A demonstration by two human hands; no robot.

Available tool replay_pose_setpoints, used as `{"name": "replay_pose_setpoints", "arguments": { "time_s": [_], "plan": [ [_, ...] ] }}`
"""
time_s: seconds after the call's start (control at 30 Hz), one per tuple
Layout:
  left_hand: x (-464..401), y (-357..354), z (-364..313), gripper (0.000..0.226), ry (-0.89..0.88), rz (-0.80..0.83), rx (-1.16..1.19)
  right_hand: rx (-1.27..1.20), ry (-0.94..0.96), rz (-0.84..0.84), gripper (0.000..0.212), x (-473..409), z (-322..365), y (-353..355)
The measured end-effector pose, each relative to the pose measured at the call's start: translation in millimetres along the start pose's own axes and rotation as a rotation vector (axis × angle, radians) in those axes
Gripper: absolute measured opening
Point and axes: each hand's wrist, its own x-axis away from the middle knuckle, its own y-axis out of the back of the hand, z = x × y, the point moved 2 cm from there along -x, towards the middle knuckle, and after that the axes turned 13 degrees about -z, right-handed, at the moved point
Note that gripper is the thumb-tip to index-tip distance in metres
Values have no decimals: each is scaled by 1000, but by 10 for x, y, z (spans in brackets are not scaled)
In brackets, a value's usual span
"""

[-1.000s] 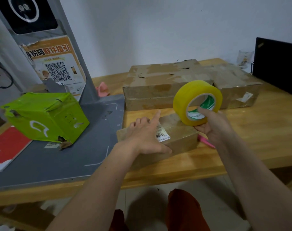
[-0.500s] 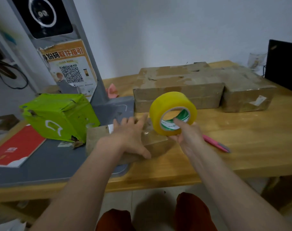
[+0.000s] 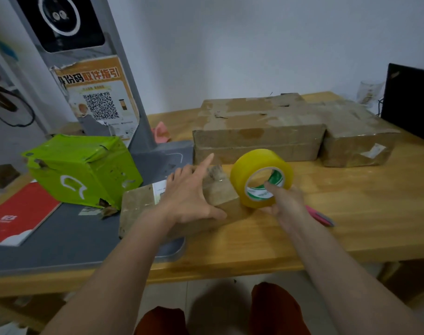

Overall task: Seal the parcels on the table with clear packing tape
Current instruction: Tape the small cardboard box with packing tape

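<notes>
The left hand (image 3: 189, 197) is pressing flat on the small parcel (image 3: 143, 209) while the right hand (image 3: 282, 201) is gripping the tape roll (image 3: 259, 172) at its right end, so sealing seems only beginning.

A green box (image 3: 83, 170) sits on a grey mat (image 3: 68, 235) left of the fingers, a red booklet (image 3: 17, 216) farther left, a pink pen (image 3: 321, 216) just right of them, a black screen (image 3: 410, 105) far right.

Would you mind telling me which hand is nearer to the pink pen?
Right. The right hand grips the tape roll just left of the pen; the left hand rests on the small parcel, farther left.
</notes>
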Motion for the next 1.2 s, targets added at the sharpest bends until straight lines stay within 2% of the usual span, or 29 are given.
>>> {"name": "replay_pose_setpoints", "arguments": {
  "time_s": [0.1,0.17,0.23,0.33,0.4,0.47,0.53,0.6,0.67,0.77,0.83,0.97,1.03,1.07,1.13,1.2],
  "plan": [
    [57,152,-139,132,-61,-201,105,-127,18,28,25,123,176,-96],
    [102,241,-281,132,-76,-351,211,-259,34,91,31,271,394,-199],
    [131,310,-448,130,-61,-537,333,-280,38,184,34,468,615,-314],
    [162,312,-747,128,60,-859,402,-195,143,271,36,710,927,-458],
    [196,265,-948,134,204,-950,464,-140,258,234,29,815,1134,-501],
    [212,205,-1055,142,304,-855,561,-18,363,197,24,854,1273,-517],
    [231,142,-1029,146,316,-701,665,116,469,217,26,838,1310,-516],
    [245,217,-957,141,334,-539,778,203,533,256,32,809,1290,-490],
    [189,418,-849,133,355,-454,814,249,543,287,37,809,1275,-471],
    [-60,818,-709,122,214,-306,757,291,521,401,38,781,1266,-537],
    [-178,959,-679,108,121,-163,753,341,510,472,37,773,1253,-616],
    [-214,927,-694,59,48,-152,742,281,431,527,45,676,1229,-639],
    [-188,875,-713,63,73,-170,750,163,333,462,49,550,1145,-529],
    [-182,844,-699,68,89,-177,761,180,359,364,47,464,1089,-444],
    [-207,795,-654,80,102,-201,785,503,555,102,38,243,932,-223],
    [-219,767,-642,93,89,-236,772,968,656,-56,32,56,726,16]
  ]
}}
